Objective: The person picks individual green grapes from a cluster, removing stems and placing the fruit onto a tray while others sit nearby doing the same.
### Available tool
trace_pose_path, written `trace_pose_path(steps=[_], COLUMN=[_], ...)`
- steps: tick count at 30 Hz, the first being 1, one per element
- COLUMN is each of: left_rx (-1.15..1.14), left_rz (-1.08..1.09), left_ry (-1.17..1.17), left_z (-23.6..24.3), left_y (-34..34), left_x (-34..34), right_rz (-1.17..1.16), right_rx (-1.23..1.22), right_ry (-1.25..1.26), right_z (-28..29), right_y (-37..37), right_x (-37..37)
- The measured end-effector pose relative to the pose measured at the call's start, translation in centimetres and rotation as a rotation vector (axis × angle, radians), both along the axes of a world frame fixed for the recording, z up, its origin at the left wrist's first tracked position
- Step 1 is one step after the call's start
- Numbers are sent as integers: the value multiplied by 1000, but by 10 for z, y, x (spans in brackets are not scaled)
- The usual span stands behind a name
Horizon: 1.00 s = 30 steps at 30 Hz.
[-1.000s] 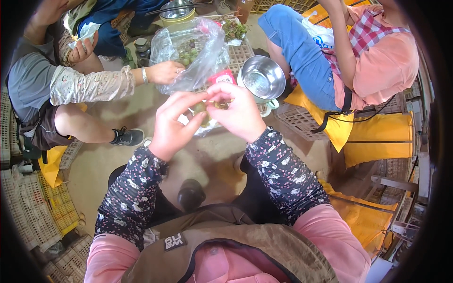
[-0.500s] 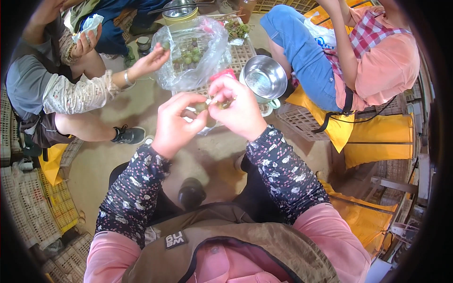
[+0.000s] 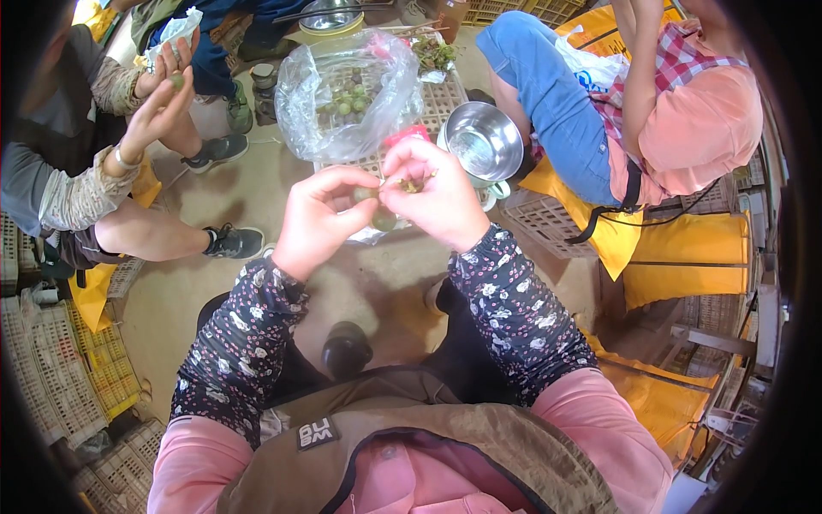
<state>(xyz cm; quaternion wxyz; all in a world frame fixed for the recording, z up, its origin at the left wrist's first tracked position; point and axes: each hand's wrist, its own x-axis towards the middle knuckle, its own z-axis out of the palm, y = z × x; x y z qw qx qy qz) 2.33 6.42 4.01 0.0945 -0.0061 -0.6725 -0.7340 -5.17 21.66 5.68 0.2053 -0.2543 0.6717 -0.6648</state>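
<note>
My two hands meet in front of me, near the low crate table. Between the thumb and fingers of my left hand [image 3: 321, 214] is a green grape [image 3: 365, 194]. My right hand [image 3: 437, 193] is closed with its fingertips against the left ones, holding a small brownish-green grape stem [image 3: 411, 184]. Another round green grape [image 3: 383, 220] shows just below the fingertips; whether it hangs from the stem I cannot tell. Beyond my hands, a clear plastic bag [image 3: 300, 94] lies spread with several grapes [image 3: 349, 101] in it.
Right of the bag stands a steel pot [image 3: 481, 141] above a pale green handle [image 3: 495, 194]. A stem pile [image 3: 435, 53] lies behind on the crate table [image 3: 443, 94]. Co-workers sit left and right; the left one's hand [image 3: 158, 107] holds a grape. Yellow-covered crates [image 3: 685, 261] stand at right.
The left co-worker's hand has drawn back from the bag with a grape, toward their other hand. My hands stay together in nearly the same place, with small finger movements.
</note>
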Motion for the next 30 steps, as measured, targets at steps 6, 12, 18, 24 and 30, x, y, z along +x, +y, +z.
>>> trace_pose_path(steps=[6,12,18,24,30], left_rx=[114,547,629,590,471], left_rz=[6,-107,-138,-121,-54], left_ry=[-111,-234,-240,-144,-81], left_z=[6,9,8,7,1], left_y=[-19,-20,-18,-15,-15], left_x=[-1,2,2,1,3], right_rz=[-11,-24,21,60,89], right_rx=[-24,50,1,-108,-113], right_ry=[33,-144,-327,-346,-338], right_z=[-6,10,7,6,13], right_y=[9,5,9,3,2], right_x=[-12,-2,-4,1,4])
